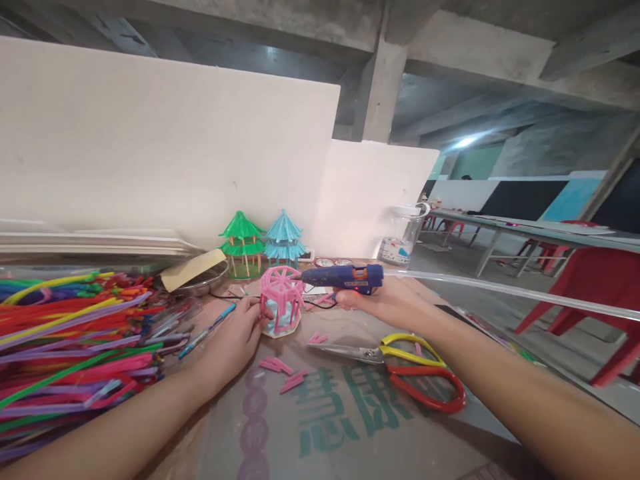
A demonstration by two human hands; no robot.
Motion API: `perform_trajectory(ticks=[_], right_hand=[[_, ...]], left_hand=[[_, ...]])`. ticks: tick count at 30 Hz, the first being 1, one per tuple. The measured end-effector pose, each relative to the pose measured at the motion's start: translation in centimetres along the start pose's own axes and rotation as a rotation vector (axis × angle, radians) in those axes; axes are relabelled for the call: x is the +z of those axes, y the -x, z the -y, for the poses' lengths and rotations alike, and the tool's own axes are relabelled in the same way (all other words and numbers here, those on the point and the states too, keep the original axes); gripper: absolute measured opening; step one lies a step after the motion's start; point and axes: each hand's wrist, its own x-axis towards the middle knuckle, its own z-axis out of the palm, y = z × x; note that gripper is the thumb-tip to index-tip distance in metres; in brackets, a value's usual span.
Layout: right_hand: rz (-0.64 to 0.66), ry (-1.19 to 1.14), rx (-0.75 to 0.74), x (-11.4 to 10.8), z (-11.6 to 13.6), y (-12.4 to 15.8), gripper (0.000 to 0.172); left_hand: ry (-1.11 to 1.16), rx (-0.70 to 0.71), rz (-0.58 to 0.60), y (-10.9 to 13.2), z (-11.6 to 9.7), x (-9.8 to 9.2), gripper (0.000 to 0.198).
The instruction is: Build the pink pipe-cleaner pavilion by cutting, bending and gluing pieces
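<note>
A small pink pavilion frame, made of fuzzy stems, stands upright on a pale blue base in the middle of the table. At its left side, my left hand has its fingers closed on the frame; the fingertips are partly hidden. My right hand grips a blue hot glue gun, its nozzle at the upper right of the pink frame. A long clear glue stick runs out of the gun's back. Short cut pink stem pieces lie in front of the frame.
Scissors with yellow and red handles lie below my right forearm. Bundles of colourful pipe cleaners cover the left side. Behind stand a green pavilion, a blue pavilion and a clear jar. A blue pen lies beside my left hand.
</note>
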Motion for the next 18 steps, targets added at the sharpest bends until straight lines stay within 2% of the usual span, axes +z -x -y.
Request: perform_trajectory(ticks=[5,10,13,18], right_hand=[[-0.028,-0.031,0.0,0.5,-0.9,-0.2,0.032],[0.054,-0.102,0.01,0.9,-0.4,-0.2,0.025],[0.02,-0.116,0.028,1.1,-0.1,-0.3,0.021],[-0.001,-0.111,0.008,1.3,-0.6,-0.4,0.025]], left_hand=[[-0.008,-0.016,0.033,0.0,0.2,0.0,0.023],[-0.033,0.006,0.027,0.0,0.1,-0.1,0.023],[-0.028,0.006,0.031,0.0,0.1,-0.1,0.023],[-0.014,-0.002,0.005,0.0,0.1,0.0,0.021]])
